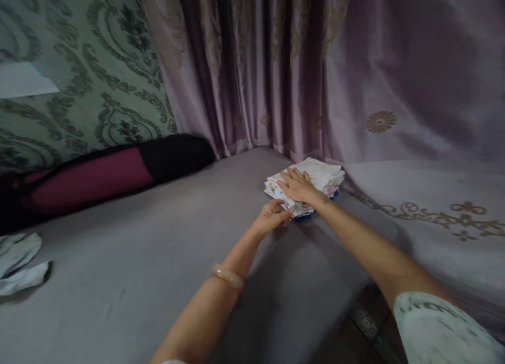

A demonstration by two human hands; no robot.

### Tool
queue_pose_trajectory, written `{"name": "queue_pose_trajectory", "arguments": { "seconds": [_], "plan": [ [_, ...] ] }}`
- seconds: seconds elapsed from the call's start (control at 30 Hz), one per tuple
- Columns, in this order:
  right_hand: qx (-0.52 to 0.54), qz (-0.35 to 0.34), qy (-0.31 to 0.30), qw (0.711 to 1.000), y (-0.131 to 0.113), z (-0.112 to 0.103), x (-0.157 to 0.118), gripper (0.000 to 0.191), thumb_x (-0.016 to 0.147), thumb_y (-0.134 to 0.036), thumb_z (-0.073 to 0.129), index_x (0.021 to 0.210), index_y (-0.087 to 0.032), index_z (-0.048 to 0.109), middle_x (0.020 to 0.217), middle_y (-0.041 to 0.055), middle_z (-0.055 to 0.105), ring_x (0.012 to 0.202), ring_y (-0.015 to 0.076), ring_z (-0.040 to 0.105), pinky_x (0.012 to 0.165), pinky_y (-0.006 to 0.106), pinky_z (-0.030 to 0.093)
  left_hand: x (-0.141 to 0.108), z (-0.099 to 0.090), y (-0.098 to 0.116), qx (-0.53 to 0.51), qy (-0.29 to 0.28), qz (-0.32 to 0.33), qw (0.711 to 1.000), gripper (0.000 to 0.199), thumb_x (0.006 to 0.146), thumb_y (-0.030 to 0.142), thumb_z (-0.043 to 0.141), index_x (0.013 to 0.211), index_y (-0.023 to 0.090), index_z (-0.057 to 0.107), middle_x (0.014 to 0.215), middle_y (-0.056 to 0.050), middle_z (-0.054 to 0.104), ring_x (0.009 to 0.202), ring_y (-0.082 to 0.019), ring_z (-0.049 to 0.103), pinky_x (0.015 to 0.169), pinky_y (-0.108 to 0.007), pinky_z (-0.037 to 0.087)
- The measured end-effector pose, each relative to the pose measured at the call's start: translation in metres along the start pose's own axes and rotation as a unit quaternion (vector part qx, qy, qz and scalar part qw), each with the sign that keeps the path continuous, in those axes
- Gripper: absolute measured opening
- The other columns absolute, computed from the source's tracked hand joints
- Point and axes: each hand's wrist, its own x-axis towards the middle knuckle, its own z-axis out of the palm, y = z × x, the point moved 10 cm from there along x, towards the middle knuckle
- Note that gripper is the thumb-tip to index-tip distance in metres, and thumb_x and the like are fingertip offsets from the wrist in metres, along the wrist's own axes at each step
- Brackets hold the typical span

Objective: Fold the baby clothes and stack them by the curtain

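A stack of folded cloths (323,173), mostly white with coloured prints and some blue at the bottom, lies on the grey bed surface (158,248) close to the curtain. My right hand (298,186) rests flat on top of the stack with its fingers spread. At the stack's near left corner is my left hand (274,215), its thumb on the cloth edge and its fingers curled around the side, partly hidden. A pale bangle circles my left wrist.
A long black and maroon bag (90,180) lies along the patterned green wall. White crumpled cloths (23,277) are at the far left. Purple curtains (252,69) hang behind and to the right. Tiled floor (366,322) shows beyond the bed edge, lower right.
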Motion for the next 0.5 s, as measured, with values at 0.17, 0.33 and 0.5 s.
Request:
{"name": "queue_pose_trajectory", "arguments": {
  "seconds": [0.17, 0.33, 0.5],
  "plan": [
    [-0.01, 0.006, 0.028, 1.0, -0.014, 0.008, -0.017, 0.06, 0.097, -0.05, 0.025, 0.147, -0.019, 0.037, 0.155, 0.0149, 0.029, 0.142, 0.0329, 0.023, 0.112, 0.059, 0.016, -0.057, -0.092, -0.029, 0.102, 0.045, -0.009, 0.994, 0.045, 0.076, 0.036, 0.068, 0.112, 0.014, 0.055, 0.071, -0.001, 0.064, 0.055, -0.009, 0.056, 0.054, -0.02, 0.041],
    [-0.031, 0.004, 0.07, 0.997, -0.01, 0.004, -0.018, 0.055, 0.098, -0.047, 0.026, 0.148, -0.024, 0.035, 0.154, 0.0144, 0.032, 0.141, 0.0329, 0.026, 0.109, 0.06, 0.021, -0.14, -0.231, -0.049, 0.191, 0.209, 0.006, 0.959, 0.041, 0.077, 0.043, 0.058, 0.108, 0.016, 0.058, 0.077, -0.003, 0.066, 0.064, -0.015, 0.061, 0.059, -0.025, 0.047],
    [-0.042, -0.013, 0.049, 0.998, -0.014, 0.007, -0.017, 0.048, 0.1, -0.043, 0.024, 0.145, -0.033, 0.039, 0.153, 0.0113, 0.034, 0.138, 0.0351, 0.032, 0.102, 0.066, 0.029, -0.236, -0.33, -0.055, 0.382, 0.389, -0.059, 0.836, 0.03, 0.083, 0.033, 0.047, 0.1, 0.015, 0.064, 0.078, -0.007, 0.068, 0.076, -0.021, 0.064, 0.072, -0.031, 0.048]
  ]
}}
